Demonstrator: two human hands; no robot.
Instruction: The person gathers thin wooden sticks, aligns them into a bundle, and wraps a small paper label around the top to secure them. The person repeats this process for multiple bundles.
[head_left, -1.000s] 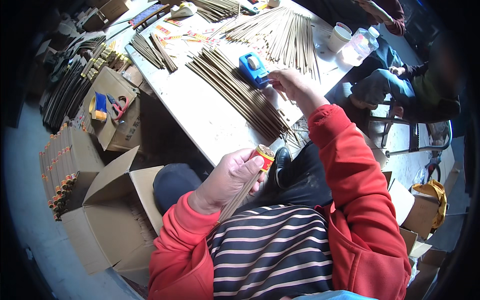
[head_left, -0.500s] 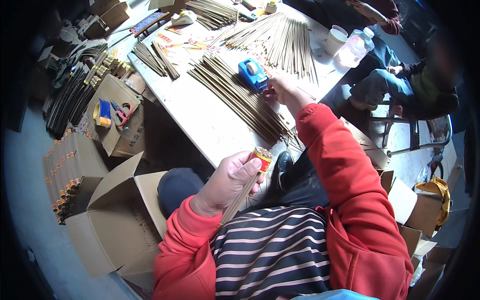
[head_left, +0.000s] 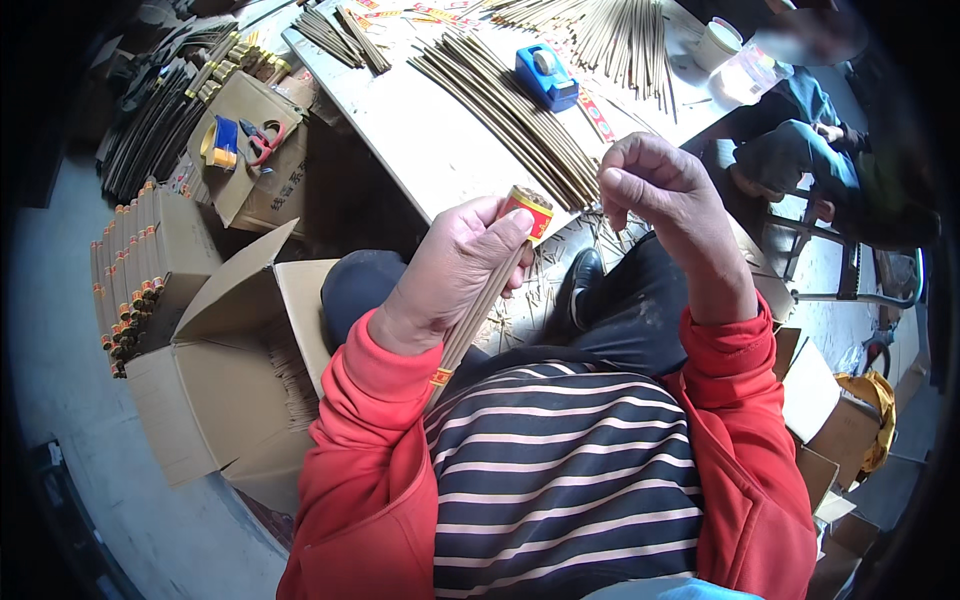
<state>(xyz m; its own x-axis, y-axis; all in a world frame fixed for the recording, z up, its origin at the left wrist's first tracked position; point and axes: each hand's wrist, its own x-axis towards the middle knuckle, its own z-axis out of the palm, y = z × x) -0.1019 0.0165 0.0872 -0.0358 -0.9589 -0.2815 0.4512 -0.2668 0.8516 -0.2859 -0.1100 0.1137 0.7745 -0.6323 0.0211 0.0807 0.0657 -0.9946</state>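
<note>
My left hand (head_left: 462, 262) is closed round a bundle of brown incense sticks (head_left: 482, 308). A red and yellow paper band (head_left: 528, 210) wraps the bundle's upper end, with my thumb pressed on it. A second band (head_left: 440, 376) circles it lower down, by my sleeve. My right hand (head_left: 662, 190) hangs to the right of the bundle, apart from it, its thumb and fingertips curled together in a pinch. Whatever they may hold is too small to make out. Beyond it, a blue tape dispenser (head_left: 547, 77) stands on the white table (head_left: 420, 150) beside loose sticks (head_left: 510, 125).
An open cardboard box (head_left: 235, 400) stands at my left. Banded bundles (head_left: 128, 265) are stacked beyond it. Scissors (head_left: 263, 143) and a tape roll (head_left: 219, 142) lie on another carton. A paper cup (head_left: 718, 44) and plastic bottle (head_left: 748, 75) are at far right, near a seated person (head_left: 800, 150).
My right hand has left the tape dispenser and come back toward the bundle. My left hand still holds the bundle, now higher in view. The whole view has shifted.
</note>
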